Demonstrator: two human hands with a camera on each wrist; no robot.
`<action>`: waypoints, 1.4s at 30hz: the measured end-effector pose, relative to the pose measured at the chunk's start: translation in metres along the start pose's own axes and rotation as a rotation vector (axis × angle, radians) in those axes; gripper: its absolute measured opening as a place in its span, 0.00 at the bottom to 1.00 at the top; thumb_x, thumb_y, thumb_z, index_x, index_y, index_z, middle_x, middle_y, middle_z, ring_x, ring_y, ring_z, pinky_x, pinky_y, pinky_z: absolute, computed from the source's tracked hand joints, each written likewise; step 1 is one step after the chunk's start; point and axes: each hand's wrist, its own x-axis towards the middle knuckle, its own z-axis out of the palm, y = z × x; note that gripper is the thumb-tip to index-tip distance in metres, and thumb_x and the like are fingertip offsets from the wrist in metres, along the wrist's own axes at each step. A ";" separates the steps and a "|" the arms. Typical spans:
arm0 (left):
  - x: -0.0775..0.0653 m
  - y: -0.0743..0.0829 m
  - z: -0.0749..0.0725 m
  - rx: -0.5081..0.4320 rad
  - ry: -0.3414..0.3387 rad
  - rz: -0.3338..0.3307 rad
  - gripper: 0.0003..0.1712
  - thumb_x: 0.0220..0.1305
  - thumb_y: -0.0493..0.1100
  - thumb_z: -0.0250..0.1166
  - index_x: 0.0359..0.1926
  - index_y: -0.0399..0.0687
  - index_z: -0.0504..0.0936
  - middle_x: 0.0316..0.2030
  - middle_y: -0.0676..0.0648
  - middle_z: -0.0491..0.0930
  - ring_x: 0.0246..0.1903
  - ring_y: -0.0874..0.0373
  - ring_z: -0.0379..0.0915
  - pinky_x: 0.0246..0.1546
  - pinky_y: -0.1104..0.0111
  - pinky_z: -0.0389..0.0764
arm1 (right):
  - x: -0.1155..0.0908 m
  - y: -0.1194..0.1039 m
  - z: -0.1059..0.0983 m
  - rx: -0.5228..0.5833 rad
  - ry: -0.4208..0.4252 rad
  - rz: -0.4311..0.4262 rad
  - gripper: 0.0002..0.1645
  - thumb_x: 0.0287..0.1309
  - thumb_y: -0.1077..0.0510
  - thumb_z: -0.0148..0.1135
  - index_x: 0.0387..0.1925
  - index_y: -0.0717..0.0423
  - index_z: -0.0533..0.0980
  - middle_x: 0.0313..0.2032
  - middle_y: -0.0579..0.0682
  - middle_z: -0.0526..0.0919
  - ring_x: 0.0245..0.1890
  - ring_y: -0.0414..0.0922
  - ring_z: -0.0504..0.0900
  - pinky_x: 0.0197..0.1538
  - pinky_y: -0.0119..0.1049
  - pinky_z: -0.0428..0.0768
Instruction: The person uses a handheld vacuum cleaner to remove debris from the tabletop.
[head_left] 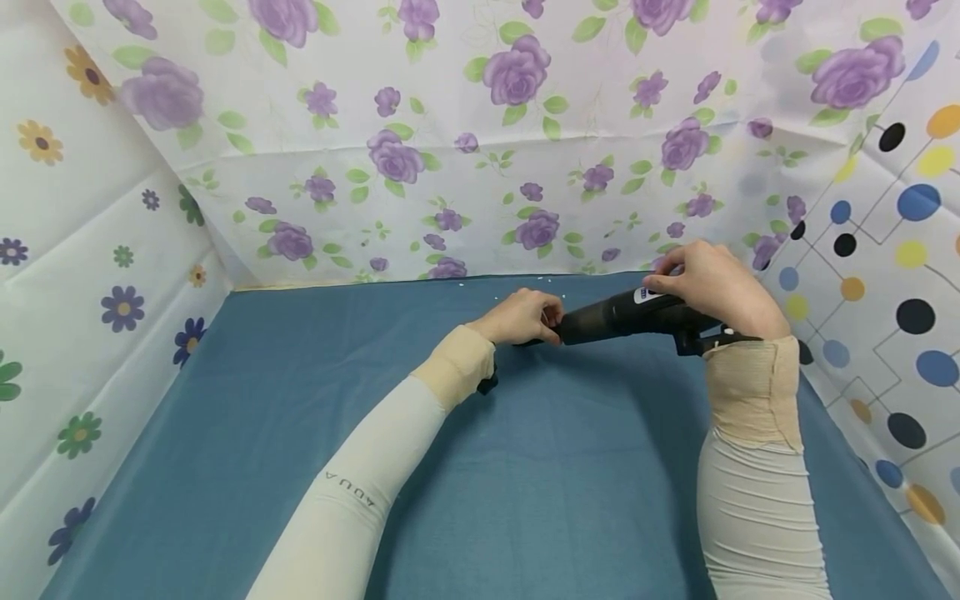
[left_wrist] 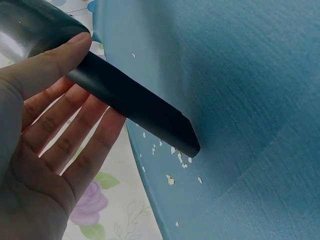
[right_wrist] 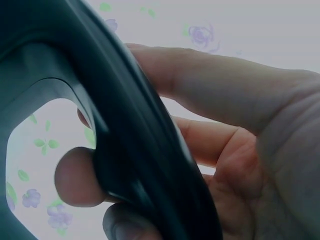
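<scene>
A black handheld vacuum cleaner [head_left: 611, 318] is held nearly level over the blue cloth, its dark front end pointing left. My right hand [head_left: 716, 287] grips its looped handle [right_wrist: 145, 125] from the rear; in the right wrist view, fingertips come through the loop. At the front, my left hand [head_left: 523, 317] holds the base of the narrow flat nozzle [left_wrist: 130, 97], thumb on top and fingers beneath. The nozzle's slanted tip is close over the cloth, beside several small white bits [left_wrist: 171, 180] scattered along the cloth's far edge.
Blue cloth [head_left: 480, 500] covers the table. A flowered sheet [head_left: 465, 192] rises behind it, with patterned sheets on the left [head_left: 105, 275] and right [head_left: 892, 317]. A small black device [head_left: 487, 383] sits under the left wrist band.
</scene>
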 end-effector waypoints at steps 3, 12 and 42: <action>0.002 0.000 0.001 0.004 0.000 0.003 0.15 0.62 0.46 0.78 0.46 0.48 0.84 0.42 0.50 0.84 0.43 0.59 0.80 0.49 0.65 0.81 | -0.001 0.003 0.000 0.003 -0.002 0.000 0.21 0.75 0.49 0.62 0.52 0.64 0.85 0.52 0.67 0.84 0.39 0.55 0.81 0.36 0.47 0.78; 0.008 0.006 0.002 0.024 0.036 0.017 0.15 0.63 0.46 0.78 0.46 0.49 0.84 0.43 0.49 0.84 0.43 0.59 0.80 0.49 0.65 0.81 | -0.003 0.006 -0.004 0.002 0.004 0.025 0.24 0.75 0.47 0.61 0.52 0.64 0.84 0.51 0.67 0.84 0.40 0.56 0.81 0.37 0.48 0.78; 0.013 0.007 0.008 0.030 0.051 0.011 0.15 0.63 0.45 0.77 0.47 0.49 0.83 0.43 0.49 0.84 0.42 0.59 0.80 0.48 0.65 0.82 | -0.004 0.012 -0.003 0.006 0.001 0.040 0.26 0.75 0.45 0.61 0.52 0.65 0.84 0.52 0.67 0.83 0.41 0.57 0.80 0.37 0.47 0.77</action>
